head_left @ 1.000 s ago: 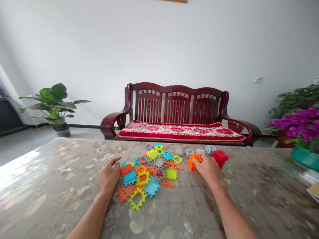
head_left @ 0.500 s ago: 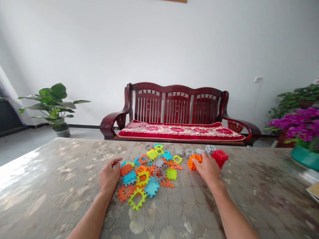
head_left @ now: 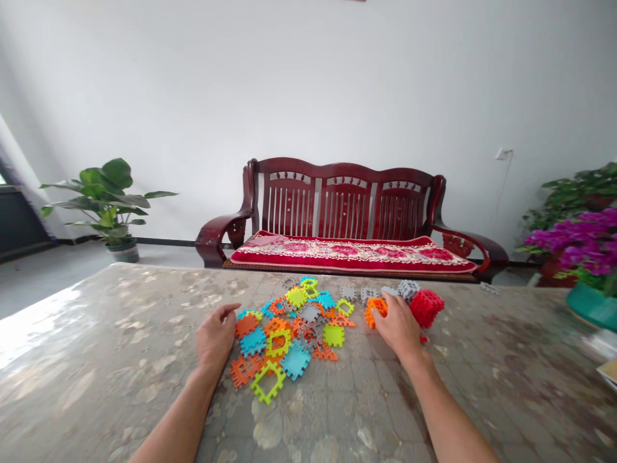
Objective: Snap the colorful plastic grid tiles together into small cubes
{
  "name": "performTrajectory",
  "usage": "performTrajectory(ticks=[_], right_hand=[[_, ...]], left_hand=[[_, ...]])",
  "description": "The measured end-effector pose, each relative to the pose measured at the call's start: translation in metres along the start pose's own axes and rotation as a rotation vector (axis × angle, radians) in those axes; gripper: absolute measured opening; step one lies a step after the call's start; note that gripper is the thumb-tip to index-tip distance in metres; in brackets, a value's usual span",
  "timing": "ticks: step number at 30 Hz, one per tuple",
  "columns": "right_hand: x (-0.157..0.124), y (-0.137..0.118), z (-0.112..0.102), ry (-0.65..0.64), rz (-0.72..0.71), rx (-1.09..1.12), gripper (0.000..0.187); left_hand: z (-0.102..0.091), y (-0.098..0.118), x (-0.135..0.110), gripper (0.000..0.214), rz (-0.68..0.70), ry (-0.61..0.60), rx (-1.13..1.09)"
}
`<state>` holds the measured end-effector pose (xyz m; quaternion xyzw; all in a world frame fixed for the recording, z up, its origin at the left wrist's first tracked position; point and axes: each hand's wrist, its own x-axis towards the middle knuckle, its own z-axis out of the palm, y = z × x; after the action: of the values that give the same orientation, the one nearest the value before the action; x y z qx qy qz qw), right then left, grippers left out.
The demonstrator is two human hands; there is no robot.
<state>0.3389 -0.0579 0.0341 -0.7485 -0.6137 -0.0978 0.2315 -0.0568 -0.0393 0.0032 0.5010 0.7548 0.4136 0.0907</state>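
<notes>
My left hand rests on the table at the left side of a pile of interlocking puzzle tiles, holding nothing, its index finger stretched toward the pile. The tiles are orange, blue, lime green and grey, some solid and some with cut-out shapes. At the right, my right hand has thumb and fingers closed on an orange interlocking-tile block; its far side is hidden. Just beyond that hand sit a red tile cube and a grey tile cube. Grey tiles lie in a row behind the orange block.
The table has a patterned, shiny cover. A grey tile lies near its far right edge. Purple flowers in a teal pot stand at the right. Past the table are a wooden bench and a potted plant.
My right hand has shifted slightly left and down around the orange block, which looks turned. More of the red cube shows now. My left hand stays beside the pile.
</notes>
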Motion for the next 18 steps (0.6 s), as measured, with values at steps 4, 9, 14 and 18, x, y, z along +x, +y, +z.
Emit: performTrajectory(ticks=[4,9,14,18], right_hand=[[-0.003,-0.003,0.002,0.006,0.012,-0.033,0.054],[-0.005,-0.005,0.003,0.002,0.007,-0.053,0.056],[-0.009,-0.017,0.0,0.114,-0.097,0.012,0.046],[-0.021,-0.041,0.008,0.099,-0.302,0.212,0.034]], left_hand=[[0.001,0.001,0.0,0.033,0.008,-0.004,-0.006],[0.002,0.0,0.001,0.033,0.017,-0.007,-0.015],[0.004,-0.001,0.002,0.031,0.018,-0.038,-0.022],[0.006,0.0,0.001,0.03,0.053,-0.101,-0.03]])
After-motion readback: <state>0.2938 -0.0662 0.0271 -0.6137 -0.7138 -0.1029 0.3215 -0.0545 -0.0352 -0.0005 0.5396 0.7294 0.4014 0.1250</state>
